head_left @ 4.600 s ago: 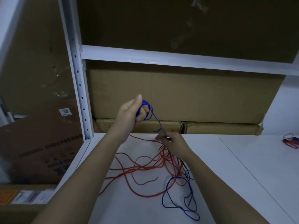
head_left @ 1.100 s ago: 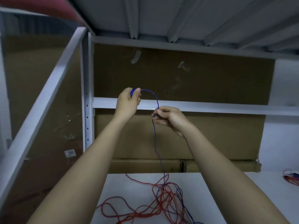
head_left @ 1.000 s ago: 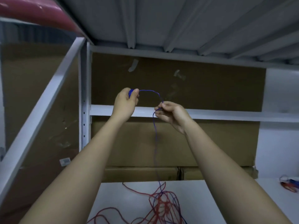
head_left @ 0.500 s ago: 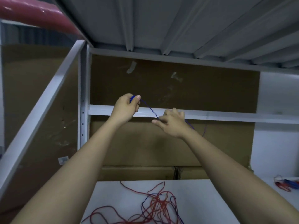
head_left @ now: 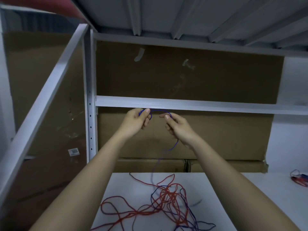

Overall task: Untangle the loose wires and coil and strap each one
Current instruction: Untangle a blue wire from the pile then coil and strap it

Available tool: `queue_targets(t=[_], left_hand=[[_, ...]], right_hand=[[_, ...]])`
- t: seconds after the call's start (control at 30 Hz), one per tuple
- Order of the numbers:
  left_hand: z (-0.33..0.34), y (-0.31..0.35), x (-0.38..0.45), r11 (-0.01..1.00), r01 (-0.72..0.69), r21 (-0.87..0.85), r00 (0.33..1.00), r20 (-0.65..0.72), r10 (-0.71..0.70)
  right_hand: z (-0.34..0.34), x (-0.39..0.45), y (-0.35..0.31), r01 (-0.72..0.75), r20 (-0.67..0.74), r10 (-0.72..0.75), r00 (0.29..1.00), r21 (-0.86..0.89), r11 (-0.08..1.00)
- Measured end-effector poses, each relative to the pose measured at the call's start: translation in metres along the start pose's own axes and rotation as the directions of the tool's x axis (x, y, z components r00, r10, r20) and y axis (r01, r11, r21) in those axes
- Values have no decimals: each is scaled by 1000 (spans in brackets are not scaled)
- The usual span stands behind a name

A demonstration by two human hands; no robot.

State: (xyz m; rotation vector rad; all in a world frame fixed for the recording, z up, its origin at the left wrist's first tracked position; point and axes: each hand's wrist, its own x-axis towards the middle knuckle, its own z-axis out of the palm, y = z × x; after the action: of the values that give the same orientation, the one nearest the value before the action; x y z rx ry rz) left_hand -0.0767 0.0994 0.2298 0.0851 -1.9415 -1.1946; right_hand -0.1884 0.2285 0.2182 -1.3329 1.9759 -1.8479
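My left hand (head_left: 135,122) is raised in front of the shelf rail and grips a small coil of blue wire (head_left: 159,111) between thumb and fingers. A short arc of that wire runs to my right hand (head_left: 177,126), which pinches it. From under the right hand the blue wire hangs down to the white table (head_left: 225,194). There it joins a loose tangle of red wire (head_left: 165,200) mixed with blue loops.
A white metal shelf rail (head_left: 216,106) crosses just above my hands, with a perforated upright (head_left: 90,114) at left. Cardboard boxes (head_left: 216,139) fill the back. A small bundle of red and blue wire (head_left: 300,179) lies at the table's far right.
The camera has tilted back down a little, showing more of the table. My right hand has drawn in close to the left, and the blue wire arcs between them instead of stretching out to the right.
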Motion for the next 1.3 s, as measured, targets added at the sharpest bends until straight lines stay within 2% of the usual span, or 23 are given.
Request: queue_targets(t=[0.1, 0.2, 0.3, 0.37, 0.47, 0.6, 0.67, 0.83, 0.97, 1.03, 1.13, 1.2, 1.23, 1.3], left_hand=[[2, -7, -11, 989, 48, -139, 998, 58, -40], [3, -14, -20, 967, 113, -230, 990, 104, -91], [3, -19, -28, 929, 175, -326, 979, 153, -131], [3, -22, -33, 890, 216, -401, 970, 193, -149], [2, -24, -39, 841, 249, -480, 959, 242, -146], [2, -28, -42, 819, 251, -515, 962, 230, -149], [2, -31, -42, 819, 253, -515, 961, 230, -153], [5, -45, -42, 894, 220, -390, 969, 190, -155], [5, -54, -38, 979, 158, -126, 981, 133, -141], [7, -54, -37, 990, 132, -44, 983, 137, -125], [3, -51, -36, 996, 86, 21, 985, 149, -88], [-8, -53, -30, 976, 59, 211, 983, 158, -94], [-12, -53, -29, 968, 55, 244, 978, 182, -102], [-12, -49, -33, 989, 59, 138, 972, 216, -88]], right_hand=[[4, -6, -1, 26, 73, -21, 997, -75, 997], [14, -13, -2, 188, -29, -187, 982, 79, 979], [22, -16, 5, 282, -58, -280, 958, 33, 959], [28, -15, 12, 251, -81, -249, 965, 28, 967], [37, -17, 18, 162, -96, -149, 984, 140, 977], [50, -21, 22, 28, 79, -56, 995, 322, 946], [58, -23, 25, -13, 127, -35, 991, 355, 935], [77, -21, 34, 95, 29, -100, 995, 129, 987], [78, -19, 43, 110, -9, -112, 994, -106, 988], [76, -18, 46, 130, -19, -135, 991, -166, 977], [74, -20, 47, 185, -42, -191, 981, -115, 976], [71, -24, 48, 214, -39, -218, 975, -94, 972], [69, -26, 48, 227, -24, -230, 973, -88, 970], [68, -29, 46, 211, 15, -210, 977, -38, 977]])
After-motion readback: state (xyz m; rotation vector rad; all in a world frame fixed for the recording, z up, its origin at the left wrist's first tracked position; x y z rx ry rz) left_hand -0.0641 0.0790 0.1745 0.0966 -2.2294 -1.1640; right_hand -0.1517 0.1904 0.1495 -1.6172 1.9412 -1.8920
